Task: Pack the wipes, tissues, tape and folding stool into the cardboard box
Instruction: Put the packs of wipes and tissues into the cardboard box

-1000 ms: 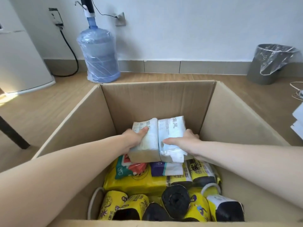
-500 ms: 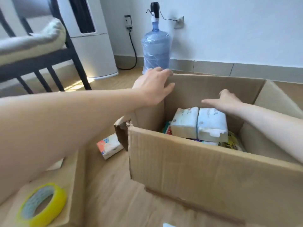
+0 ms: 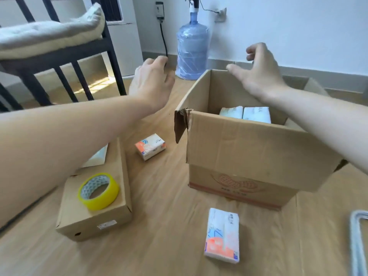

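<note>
While both hands (image 3: 153,82) (image 3: 256,70) hover empty, the cardboard box (image 3: 245,154) stands open-topped.

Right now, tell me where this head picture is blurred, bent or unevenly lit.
Head view: motion blur smears the right hand, the left hand and the print on the tissue pack near the bottom; the wide lens bows the baseboard and stretches both forearms at the edges; sunlight makes a bright patch on the floor under the black frame, and the rest is evenly lit.
</note>
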